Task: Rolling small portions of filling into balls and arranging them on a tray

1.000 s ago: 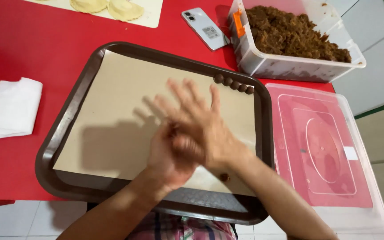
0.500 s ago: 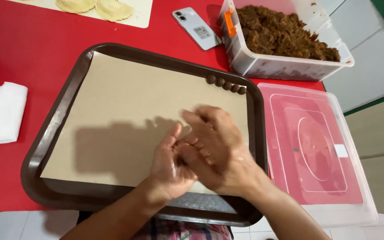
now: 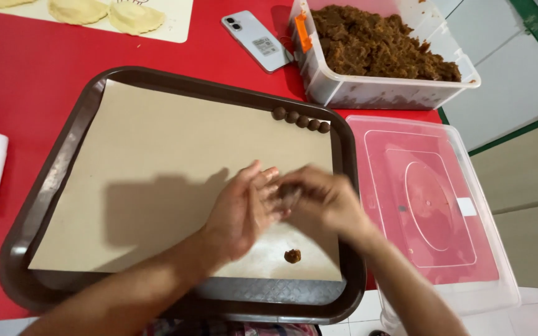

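Brown crumb of filling (image 3: pixel 292 256) lies loose on paper liner (image 3: pixel 157 162) nr front of brown tray (image 3: pixel 45 205), just below hands. L hand (image 3: pixel 241 211) & R hand (image 3: pixel 322 202) pressed together over liner, fingers half-curled, blurred; can't tell what's betw them. Farther: row of small brown balls (image 3: pixel 300 119) at tray's far R corner, then clear tub of brown filling (image 3: pixel 381 46).

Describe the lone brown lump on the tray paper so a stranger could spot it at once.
Find the dark brown rectangular tray lined with tan paper on the red table. Near the paper's front edge, just below the two hands, lies a small rough brown lump, alone and ragged, unlike the row of smooth round brown balls at the far corner.
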